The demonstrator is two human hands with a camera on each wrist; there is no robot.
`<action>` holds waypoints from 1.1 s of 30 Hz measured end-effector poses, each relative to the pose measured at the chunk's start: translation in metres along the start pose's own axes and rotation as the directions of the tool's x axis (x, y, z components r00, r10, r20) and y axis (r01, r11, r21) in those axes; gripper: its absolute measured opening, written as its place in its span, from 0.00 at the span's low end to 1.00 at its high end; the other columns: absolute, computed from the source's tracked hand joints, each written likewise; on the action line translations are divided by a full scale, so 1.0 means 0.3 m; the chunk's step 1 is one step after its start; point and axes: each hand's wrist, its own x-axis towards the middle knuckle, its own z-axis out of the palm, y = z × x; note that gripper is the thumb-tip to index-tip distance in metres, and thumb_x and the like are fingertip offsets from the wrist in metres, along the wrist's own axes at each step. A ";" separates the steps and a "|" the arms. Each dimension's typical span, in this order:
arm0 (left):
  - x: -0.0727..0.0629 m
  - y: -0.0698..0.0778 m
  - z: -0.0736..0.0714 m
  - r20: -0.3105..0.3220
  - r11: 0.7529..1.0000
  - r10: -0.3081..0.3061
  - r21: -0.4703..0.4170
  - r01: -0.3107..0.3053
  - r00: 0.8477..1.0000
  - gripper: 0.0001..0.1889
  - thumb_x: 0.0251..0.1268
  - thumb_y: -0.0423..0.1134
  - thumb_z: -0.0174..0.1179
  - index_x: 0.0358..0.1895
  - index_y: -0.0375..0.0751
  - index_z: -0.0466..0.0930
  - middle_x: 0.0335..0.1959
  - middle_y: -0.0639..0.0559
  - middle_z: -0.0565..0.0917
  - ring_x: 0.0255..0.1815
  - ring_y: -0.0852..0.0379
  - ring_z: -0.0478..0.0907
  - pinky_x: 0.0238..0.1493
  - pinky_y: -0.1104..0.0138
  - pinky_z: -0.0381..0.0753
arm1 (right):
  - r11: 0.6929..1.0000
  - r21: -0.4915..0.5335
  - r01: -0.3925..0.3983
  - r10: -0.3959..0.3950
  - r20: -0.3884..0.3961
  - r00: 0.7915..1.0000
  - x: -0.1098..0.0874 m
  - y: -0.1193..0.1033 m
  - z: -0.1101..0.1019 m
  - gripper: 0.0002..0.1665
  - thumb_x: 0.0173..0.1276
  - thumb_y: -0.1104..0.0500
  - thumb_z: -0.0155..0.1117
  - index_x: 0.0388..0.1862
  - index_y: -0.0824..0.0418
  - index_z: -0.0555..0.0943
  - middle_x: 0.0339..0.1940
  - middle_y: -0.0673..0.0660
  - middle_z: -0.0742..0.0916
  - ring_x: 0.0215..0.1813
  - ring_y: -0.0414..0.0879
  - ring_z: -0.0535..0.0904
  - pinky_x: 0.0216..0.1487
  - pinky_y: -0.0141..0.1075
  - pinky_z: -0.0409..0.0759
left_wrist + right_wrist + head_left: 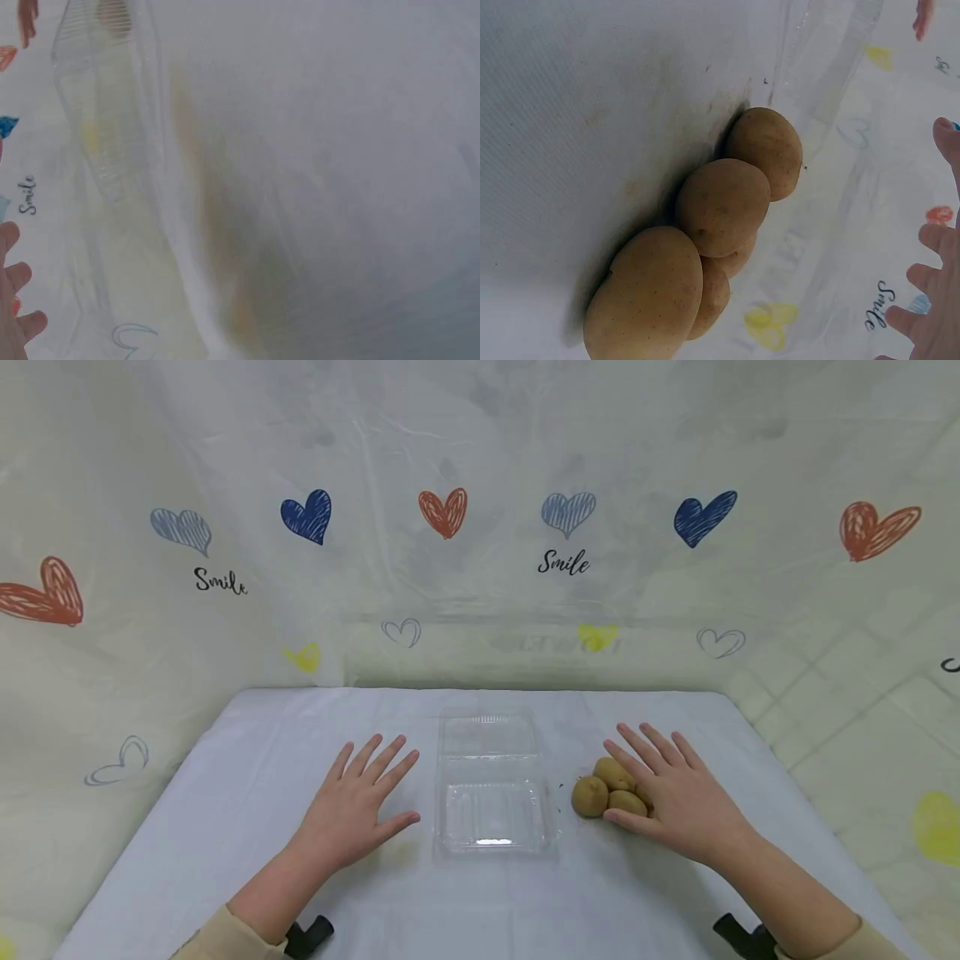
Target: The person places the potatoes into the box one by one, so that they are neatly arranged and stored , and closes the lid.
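An opened clear plastic clamshell box (441, 814) lies in the middle of the white-covered table, its lid folded back to the far side. To its right sits a cluster of potatoes (589, 797); the right wrist view shows several, a large potato (645, 292) nearest that camera. My right hand (678, 802) is spread out over the right part of the cluster, hiding some of it, and grips nothing. On the box's left, my left hand (352, 814) is spread palm down with bare table between it and the box, holding nothing.
White cloth covers the table (495, 910). Behind it hangs a pale curtain (495, 585) printed with hearts and "Smile". Small dark specks of dirt lie on the cloth between box and potatoes. Black wrist mounts (309, 937) show under both forearms.
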 end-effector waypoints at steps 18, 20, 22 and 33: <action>0.016 0.009 0.047 0.127 0.961 -0.021 -0.270 0.055 0.992 0.43 0.66 0.73 0.48 0.80 0.61 0.52 0.77 0.55 0.60 0.71 0.47 0.65 0.64 0.47 0.67 | 0.995 0.097 0.008 -0.014 0.064 0.998 0.017 -0.016 0.028 0.38 0.61 0.36 0.69 0.67 0.51 0.75 0.66 0.57 0.78 0.63 0.59 0.74 0.57 0.57 0.72; 0.021 0.014 0.052 0.165 0.947 -0.031 -0.311 0.081 0.986 0.43 0.65 0.73 0.49 0.80 0.62 0.51 0.76 0.56 0.62 0.71 0.48 0.66 0.64 0.48 0.67 | 0.994 0.106 0.033 -0.038 0.048 0.998 0.025 -0.017 0.037 0.36 0.60 0.39 0.71 0.64 0.51 0.76 0.62 0.56 0.80 0.60 0.58 0.77 0.53 0.56 0.75; 0.025 0.020 0.056 0.204 0.934 -0.040 -0.339 0.109 0.978 0.44 0.64 0.75 0.48 0.80 0.64 0.51 0.74 0.55 0.65 0.70 0.48 0.66 0.64 0.48 0.67 | 0.993 0.110 0.047 -0.053 0.045 0.998 0.034 -0.019 0.048 0.35 0.59 0.41 0.73 0.63 0.51 0.77 0.60 0.54 0.81 0.57 0.56 0.78 0.50 0.54 0.77; 0.049 0.043 0.071 0.352 0.893 -0.040 -0.406 0.192 0.935 0.45 0.62 0.73 0.53 0.80 0.67 0.48 0.65 0.55 0.72 0.62 0.53 0.74 0.54 0.52 0.76 | 0.997 0.072 0.014 -0.029 0.208 0.978 0.072 -0.029 0.081 0.37 0.56 0.41 0.76 0.63 0.53 0.80 0.59 0.54 0.82 0.51 0.53 0.78 0.46 0.51 0.77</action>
